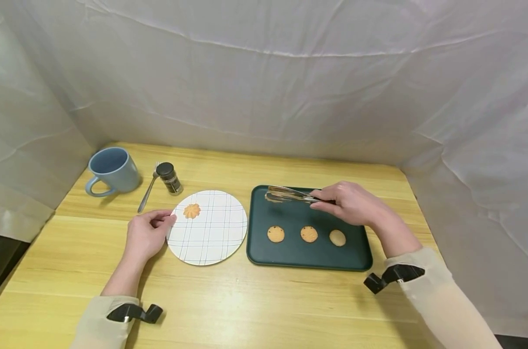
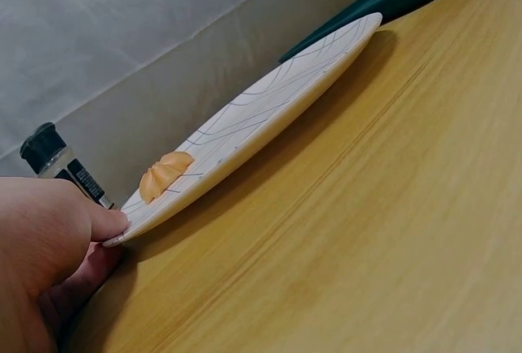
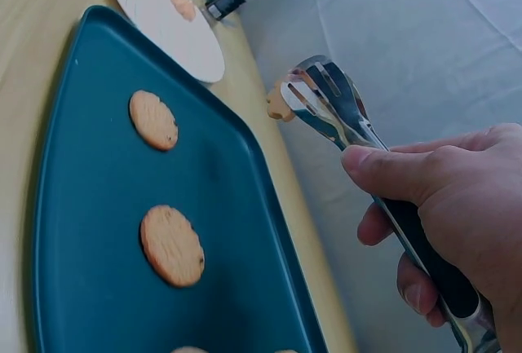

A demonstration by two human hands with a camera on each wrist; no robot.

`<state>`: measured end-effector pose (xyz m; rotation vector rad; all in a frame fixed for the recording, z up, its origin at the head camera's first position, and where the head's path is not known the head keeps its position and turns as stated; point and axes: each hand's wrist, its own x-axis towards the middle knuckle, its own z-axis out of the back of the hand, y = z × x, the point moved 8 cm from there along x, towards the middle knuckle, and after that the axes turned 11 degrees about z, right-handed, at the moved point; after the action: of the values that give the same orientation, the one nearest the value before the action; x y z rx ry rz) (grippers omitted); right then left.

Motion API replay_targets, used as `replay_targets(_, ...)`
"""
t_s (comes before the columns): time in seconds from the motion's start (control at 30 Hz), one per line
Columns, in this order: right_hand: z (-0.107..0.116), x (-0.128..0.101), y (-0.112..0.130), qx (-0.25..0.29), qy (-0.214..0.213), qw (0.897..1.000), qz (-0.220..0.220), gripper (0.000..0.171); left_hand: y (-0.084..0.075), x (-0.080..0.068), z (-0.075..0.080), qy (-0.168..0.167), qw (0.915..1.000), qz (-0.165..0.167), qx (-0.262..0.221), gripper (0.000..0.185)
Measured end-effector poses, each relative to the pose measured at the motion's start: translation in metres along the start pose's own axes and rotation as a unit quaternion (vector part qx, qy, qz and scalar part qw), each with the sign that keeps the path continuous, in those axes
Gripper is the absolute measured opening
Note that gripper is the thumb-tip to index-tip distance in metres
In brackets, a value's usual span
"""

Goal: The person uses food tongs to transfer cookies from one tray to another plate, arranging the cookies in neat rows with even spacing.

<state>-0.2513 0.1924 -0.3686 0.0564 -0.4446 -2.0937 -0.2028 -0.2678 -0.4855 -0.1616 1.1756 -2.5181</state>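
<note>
My right hand (image 1: 348, 202) grips metal tongs (image 3: 355, 116) with dark handles above the far side of a dark green tray (image 1: 290, 257). Between the tongs' tips is a cookie (image 3: 279, 105) with a wavy edge, raised off the tray. Three round cookies (image 1: 309, 234) lie on the tray in the head view. With thumb on top and fingers below, my left hand (image 1: 147, 235) pinches the left rim of a white plate (image 1: 211, 237) with a blue line grid. A flower-shaped cookie (image 2: 165, 175) sits on this plate close to the left thumb.
Behind the plate stands a small dark-capped spice jar (image 1: 169, 179), with a fork (image 1: 147, 194) lying to its left. A blue mug (image 1: 117, 172) occupies the far left corner. Pale cloth (image 1: 264, 87) hangs along the back and both sides of the wooden table (image 1: 229, 310).
</note>
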Motion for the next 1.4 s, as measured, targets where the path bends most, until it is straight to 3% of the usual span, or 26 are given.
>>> replay_targets(0.53,-0.016,0.044,0.017,0.009,-0.003,0.999,0.049,0.032,-0.001,0.000,0.000,-0.004,1.0000,-0.006,-0.003,0.027)
replay_targets(1.0,-0.051,0.084,0.033,-0.012,0.035,0.997,0.063,0.039,0.003,-0.001,0.001,-0.009,0.9999,-0.005,-0.005,0.027)
replay_targets(1.4,-0.071,0.112,0.039,-0.026,0.054,0.996,0.068,0.026,0.001,0.000,0.000,-0.007,1.0000,-0.002,-0.004,0.028)
